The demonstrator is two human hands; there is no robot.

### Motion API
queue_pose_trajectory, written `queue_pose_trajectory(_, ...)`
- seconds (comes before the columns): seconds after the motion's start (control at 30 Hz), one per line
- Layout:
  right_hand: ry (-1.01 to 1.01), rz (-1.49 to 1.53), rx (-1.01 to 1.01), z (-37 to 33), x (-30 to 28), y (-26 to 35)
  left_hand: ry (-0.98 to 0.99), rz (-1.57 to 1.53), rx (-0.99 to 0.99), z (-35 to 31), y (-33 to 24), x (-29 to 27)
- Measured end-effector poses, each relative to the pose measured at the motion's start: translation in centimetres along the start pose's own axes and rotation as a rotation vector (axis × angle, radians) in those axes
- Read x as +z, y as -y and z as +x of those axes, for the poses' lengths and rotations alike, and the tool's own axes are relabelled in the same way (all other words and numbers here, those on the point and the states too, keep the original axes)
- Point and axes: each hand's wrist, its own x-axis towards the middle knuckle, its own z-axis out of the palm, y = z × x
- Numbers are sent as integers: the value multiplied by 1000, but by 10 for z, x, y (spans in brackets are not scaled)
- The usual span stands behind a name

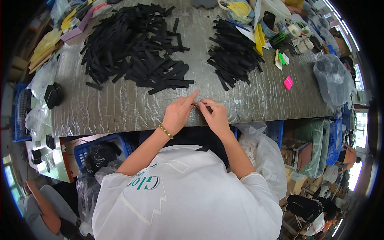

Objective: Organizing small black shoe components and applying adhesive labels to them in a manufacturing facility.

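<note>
My left hand (178,112) and my right hand (215,115) meet at the near edge of a silver, foil-covered table (120,108). Together they pinch a thin pale strip (208,104) between the fingertips; the left index finger points out toward the far side. A gold bracelet (165,131) sits on my left wrist. A large heap of black strips (136,52) lies on the table to the far left of my hands. A smaller heap of black strips (233,54) lies to the far right.
A pink block (288,83) and a grey plastic bag (333,80) lie at the table's right end. Tape rolls, yellow sheets and clutter crowd the far right corner. Blue crates (102,148) and plastic bags (266,154) sit below the table edge. Another person (44,208) sits lower left.
</note>
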Motion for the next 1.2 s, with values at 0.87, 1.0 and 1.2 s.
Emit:
queue_pose_trajectory(0.87, -5, -318, -372, 5, -20, -1, -219, -47, -9, 1, 15, -44)
queue_pose_trajectory(1.0, 21, -497, -364, -3, -32, -28, -315, -26, -124, -6, 26, -64)
queue_pose_trajectory(1.2, -221, -711, -357, 36, -37, -32, -386, -48, -202, -13, 30, -72)
